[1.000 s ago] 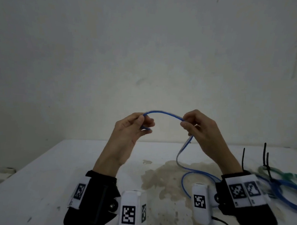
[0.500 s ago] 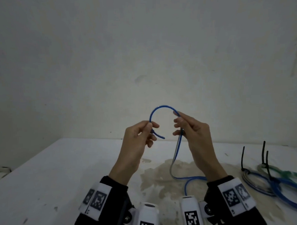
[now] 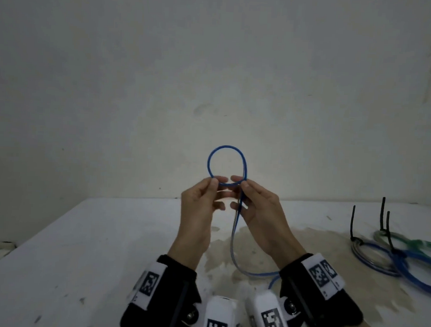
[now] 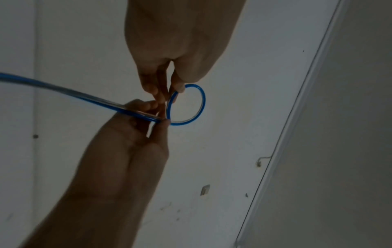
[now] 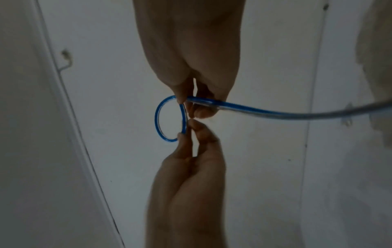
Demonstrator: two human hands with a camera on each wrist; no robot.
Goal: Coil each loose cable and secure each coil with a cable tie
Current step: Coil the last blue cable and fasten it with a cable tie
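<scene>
- White table (image 3: 87,244), scuffed, with a brownish stain near the wrists.
- Tied cable coils (image 3: 388,255) lie at its right edge.
- Left hand (image 3: 199,207) and right hand (image 3: 259,209) both pinch the blue cable (image 3: 226,149), looped above the table.
- Bare pale wall (image 3: 214,64) behind.

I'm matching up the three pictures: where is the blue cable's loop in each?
Head: the loop stands above the two hands, centre of the picture.
Left wrist: loop right of the fingertips, near centre.
Right wrist: loop left of the fingertips, near centre.
Shared landmark: the cable's tail hanging from the right hand.
</scene>
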